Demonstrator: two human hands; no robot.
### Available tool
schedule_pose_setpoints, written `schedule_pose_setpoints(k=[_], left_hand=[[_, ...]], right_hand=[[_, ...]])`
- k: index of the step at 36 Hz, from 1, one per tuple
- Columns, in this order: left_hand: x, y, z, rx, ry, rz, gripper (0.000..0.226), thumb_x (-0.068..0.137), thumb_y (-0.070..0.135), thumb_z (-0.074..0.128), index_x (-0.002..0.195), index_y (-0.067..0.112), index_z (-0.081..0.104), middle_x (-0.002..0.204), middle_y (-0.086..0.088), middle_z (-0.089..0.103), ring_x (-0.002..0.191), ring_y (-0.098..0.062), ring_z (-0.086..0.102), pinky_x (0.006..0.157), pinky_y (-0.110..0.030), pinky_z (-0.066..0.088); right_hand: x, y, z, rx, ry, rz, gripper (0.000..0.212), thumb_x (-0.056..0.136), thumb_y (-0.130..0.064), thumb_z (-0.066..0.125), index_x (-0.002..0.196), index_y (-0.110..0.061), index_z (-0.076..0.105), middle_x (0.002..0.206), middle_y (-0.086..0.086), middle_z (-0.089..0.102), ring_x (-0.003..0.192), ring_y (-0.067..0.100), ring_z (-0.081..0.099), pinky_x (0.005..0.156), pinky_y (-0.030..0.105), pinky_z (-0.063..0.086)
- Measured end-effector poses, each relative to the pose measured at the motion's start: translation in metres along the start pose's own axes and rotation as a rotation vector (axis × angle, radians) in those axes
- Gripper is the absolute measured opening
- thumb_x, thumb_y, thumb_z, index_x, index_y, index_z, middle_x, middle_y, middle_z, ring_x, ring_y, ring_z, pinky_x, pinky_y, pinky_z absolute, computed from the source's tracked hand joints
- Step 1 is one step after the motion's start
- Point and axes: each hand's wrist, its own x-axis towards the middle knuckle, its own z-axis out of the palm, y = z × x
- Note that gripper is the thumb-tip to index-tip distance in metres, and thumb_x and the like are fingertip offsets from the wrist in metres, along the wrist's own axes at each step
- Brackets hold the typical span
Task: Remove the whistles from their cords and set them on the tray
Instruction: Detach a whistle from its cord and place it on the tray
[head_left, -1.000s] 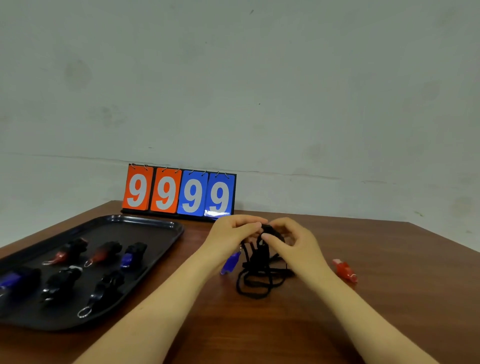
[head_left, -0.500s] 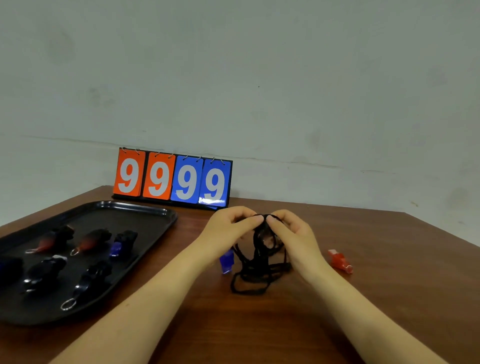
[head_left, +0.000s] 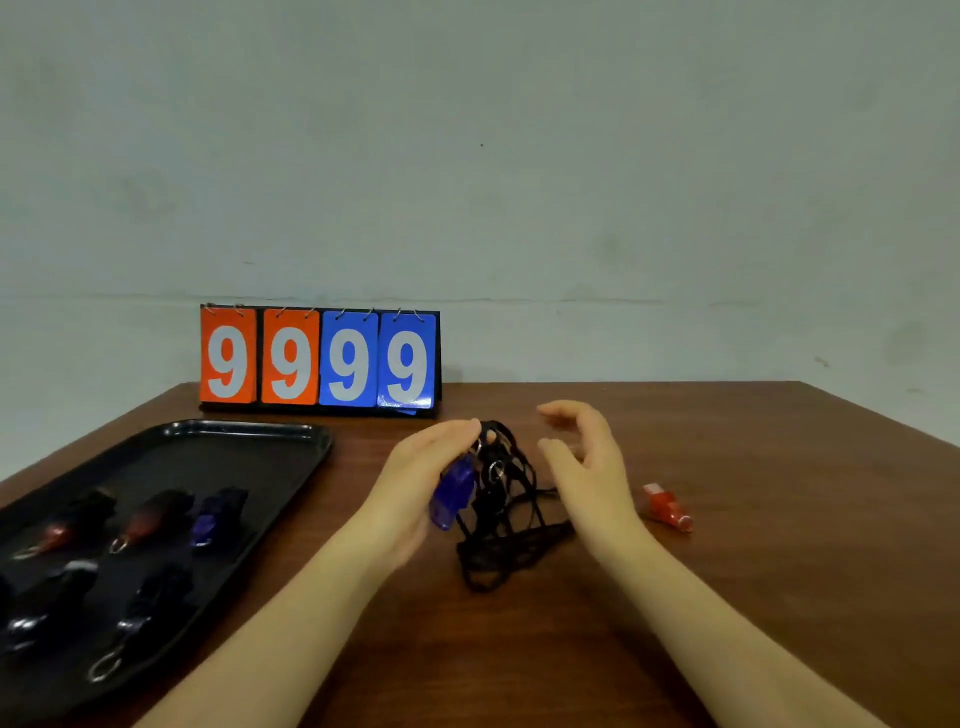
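My left hand (head_left: 421, 480) pinches the top of a tangle of black cords (head_left: 506, 525) and lifts it off the brown table. A blue whistle (head_left: 453, 493) hangs from the cords against my left palm. My right hand (head_left: 587, 462) hovers just right of the cords, fingers spread and holding nothing. A red whistle (head_left: 666, 508) lies on the table to the right of my right hand. The black tray (head_left: 270, 441) at the left holds several whistles, black, red and blue, some with metal rings.
A flip scoreboard (head_left: 319, 358) reading 9999 stands at the back of the table, behind the tray's far corner. The table's far edge meets a plain wall. The tray runs off the left edge of view.
My right hand has let go of the cords and drawn away to the right, fingers opening. My left hand now holds the bundle alone, and the blue whistle has swung up against it.
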Motion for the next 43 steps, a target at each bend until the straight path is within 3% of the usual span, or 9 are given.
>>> schedule_pose_setpoints(k=[6,11,16,22,28,32,35,38,43], left_hand=[[-0.007,0.005,0.001,0.124,-0.115,0.032,0.033,0.079,0.034,0.062,0.102,0.013,0.073,0.1,-0.008,0.073,0.098,-0.021,0.067,0.085,-0.033,0.053],[-0.008,0.008,0.001,0.191,-0.102,0.052,0.026,0.089,0.027,0.058,0.098,0.008,0.073,0.098,-0.012,0.071,0.099,-0.025,0.065,0.094,-0.04,0.049],[-0.003,0.006,-0.002,0.168,-0.04,0.029,0.023,0.094,0.024,0.055,0.099,0.011,0.073,0.101,-0.007,0.073,0.104,-0.021,0.065,0.099,-0.036,0.046],[-0.005,0.005,0.001,0.034,-0.058,-0.02,0.02,0.095,0.022,0.053,0.091,0.009,0.068,0.093,-0.007,0.073,0.091,-0.016,0.069,0.075,-0.022,0.053],[-0.005,0.005,0.003,0.001,-0.082,-0.024,0.02,0.096,0.023,0.053,0.093,0.009,0.068,0.092,-0.006,0.071,0.091,-0.016,0.069,0.081,-0.025,0.055],[-0.005,0.002,0.004,0.115,-0.086,0.02,0.019,0.096,0.022,0.053,0.091,0.012,0.069,0.09,-0.003,0.068,0.09,-0.016,0.064,0.084,-0.031,0.051],[-0.005,0.002,0.005,0.235,-0.102,0.086,0.02,0.096,0.023,0.054,0.092,0.013,0.071,0.084,0.004,0.07,0.082,-0.006,0.065,0.071,-0.018,0.052],[-0.005,0.001,0.004,0.304,-0.134,0.139,0.021,0.096,0.019,0.052,0.093,0.01,0.071,0.083,0.002,0.069,0.08,-0.004,0.064,0.07,-0.012,0.049],[-0.004,-0.001,0.002,0.325,-0.166,0.166,0.022,0.098,0.02,0.049,0.086,0.012,0.066,0.083,-0.006,0.06,0.082,-0.015,0.057,0.074,-0.023,0.046]], right_hand=[[-0.008,-0.007,0.005,-0.015,-0.208,-0.074,0.013,0.091,-0.024,0.062,0.101,-0.031,0.066,0.1,-0.014,0.066,0.096,0.001,0.06,0.084,0.023,0.051],[-0.007,-0.011,0.0,0.151,-0.152,-0.05,0.009,0.089,-0.013,0.063,0.085,-0.018,0.069,0.08,-0.003,0.07,0.079,0.011,0.066,0.068,0.023,0.053],[0.0,-0.01,-0.007,0.366,-0.138,-0.062,0.021,0.091,-0.008,0.055,0.072,-0.015,0.062,0.069,0.001,0.062,0.074,0.016,0.06,0.074,0.023,0.049],[0.002,-0.009,-0.011,0.425,-0.231,-0.105,0.019,0.058,-0.022,0.051,0.045,-0.029,0.039,0.051,-0.007,0.029,0.051,0.011,0.025,0.052,0.025,0.023],[0.003,-0.003,-0.019,0.104,-0.143,-0.137,0.045,0.081,-0.04,0.051,0.046,-0.024,0.028,0.05,-0.007,0.028,0.05,0.008,0.029,0.057,0.022,0.029],[0.001,-0.002,-0.017,-0.382,-0.156,-0.181,0.043,0.088,-0.037,0.059,0.052,-0.021,0.043,0.052,-0.006,0.047,0.056,0.009,0.045,0.079,0.012,0.035],[-0.001,-0.007,-0.012,-0.317,-0.141,-0.194,0.01,0.088,-0.025,0.063,0.08,-0.031,0.064,0.082,-0.014,0.064,0.084,-0.002,0.056,0.074,0.009,0.04],[-0.001,-0.006,-0.01,-0.17,-0.203,-0.173,0.015,0.09,-0.02,0.063,0.098,-0.032,0.069,0.099,-0.016,0.065,0.099,-0.002,0.058,0.084,0.011,0.044],[0.0,-0.01,-0.009,-0.012,-0.343,-0.065,0.013,0.089,-0.017,0.065,0.095,-0.028,0.07,0.095,-0.012,0.07,0.09,0.002,0.065,0.078,0.02,0.052]])
